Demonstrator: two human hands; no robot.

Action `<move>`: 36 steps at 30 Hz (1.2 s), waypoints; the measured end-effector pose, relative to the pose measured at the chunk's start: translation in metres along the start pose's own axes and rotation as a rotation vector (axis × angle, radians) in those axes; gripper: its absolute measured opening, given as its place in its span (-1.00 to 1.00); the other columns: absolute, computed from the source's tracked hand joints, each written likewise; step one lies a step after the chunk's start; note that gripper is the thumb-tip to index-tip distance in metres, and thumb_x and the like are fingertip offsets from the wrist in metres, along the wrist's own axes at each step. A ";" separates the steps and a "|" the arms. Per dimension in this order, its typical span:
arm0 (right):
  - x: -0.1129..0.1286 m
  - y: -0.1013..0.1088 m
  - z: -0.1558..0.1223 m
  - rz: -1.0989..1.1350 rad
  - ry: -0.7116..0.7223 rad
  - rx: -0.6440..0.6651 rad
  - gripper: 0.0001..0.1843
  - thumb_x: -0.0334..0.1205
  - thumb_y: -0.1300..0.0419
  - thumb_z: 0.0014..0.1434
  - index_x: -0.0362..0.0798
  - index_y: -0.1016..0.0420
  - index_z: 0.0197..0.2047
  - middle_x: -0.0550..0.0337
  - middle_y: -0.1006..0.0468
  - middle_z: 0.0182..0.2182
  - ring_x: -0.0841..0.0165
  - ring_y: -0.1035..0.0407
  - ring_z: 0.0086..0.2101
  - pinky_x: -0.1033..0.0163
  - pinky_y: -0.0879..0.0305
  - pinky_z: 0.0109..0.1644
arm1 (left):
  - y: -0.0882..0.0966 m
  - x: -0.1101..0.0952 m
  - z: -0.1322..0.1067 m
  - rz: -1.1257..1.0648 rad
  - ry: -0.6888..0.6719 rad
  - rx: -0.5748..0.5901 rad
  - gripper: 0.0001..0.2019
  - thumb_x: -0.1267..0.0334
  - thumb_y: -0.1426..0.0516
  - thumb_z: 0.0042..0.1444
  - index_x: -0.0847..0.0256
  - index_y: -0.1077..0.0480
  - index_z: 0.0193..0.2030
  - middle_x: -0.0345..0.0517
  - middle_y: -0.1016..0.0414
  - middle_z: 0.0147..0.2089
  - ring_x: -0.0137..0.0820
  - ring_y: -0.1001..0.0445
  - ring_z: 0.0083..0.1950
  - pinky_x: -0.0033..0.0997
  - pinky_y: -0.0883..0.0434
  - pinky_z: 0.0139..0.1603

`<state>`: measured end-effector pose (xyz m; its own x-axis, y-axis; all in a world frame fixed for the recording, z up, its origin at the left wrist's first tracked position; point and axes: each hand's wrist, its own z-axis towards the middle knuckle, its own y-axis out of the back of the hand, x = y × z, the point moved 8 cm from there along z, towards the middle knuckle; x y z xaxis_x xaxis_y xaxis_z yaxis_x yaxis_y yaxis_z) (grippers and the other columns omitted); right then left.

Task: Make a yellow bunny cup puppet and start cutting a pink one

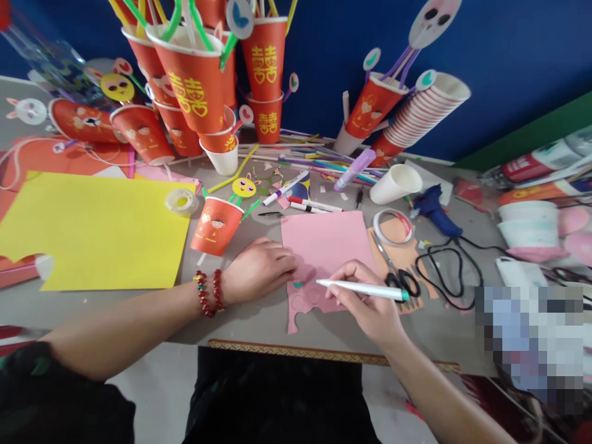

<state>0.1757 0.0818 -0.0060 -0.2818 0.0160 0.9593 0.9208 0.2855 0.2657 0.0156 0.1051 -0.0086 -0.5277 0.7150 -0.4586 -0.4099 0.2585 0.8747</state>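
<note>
My right hand is closed round a white marker with a green end, its tip over the lower part of a pink paper sheet. Near the tip, the sheet carries a small green heart and drawn circles; its lower edge has cut-outs. My left hand lies on the sheet's left edge, fingers loosely bent and resting on the paper, holding nothing. An orange paper cup with a yellow bunny face and green straws is just beyond that hand.
Scissors and a tape roll lie on orange paper to the right, near a blue glue gun with a looped cord. Yellow paper covers the left. Stacked cups, straws and markers line the back.
</note>
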 end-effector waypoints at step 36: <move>-0.002 -0.009 -0.012 -0.321 0.222 -0.041 -0.83 -0.33 -0.14 0.21 0.00 -0.35 -0.44 0.28 -0.47 -0.56 0.40 -0.32 -0.56 0.30 -0.20 -0.44 | -0.003 -0.027 -0.004 -0.299 -0.229 0.059 -0.60 0.46 0.03 0.25 0.13 -0.27 0.20 -0.03 -0.57 0.13 -0.32 -0.49 0.20 -0.03 -0.08 0.44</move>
<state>0.1710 0.0680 -0.0094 -0.4961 -0.2769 0.8229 0.8068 0.2032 0.5548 0.0286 0.0824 0.0009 -0.2085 0.7271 -0.6541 -0.4736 0.5101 0.7180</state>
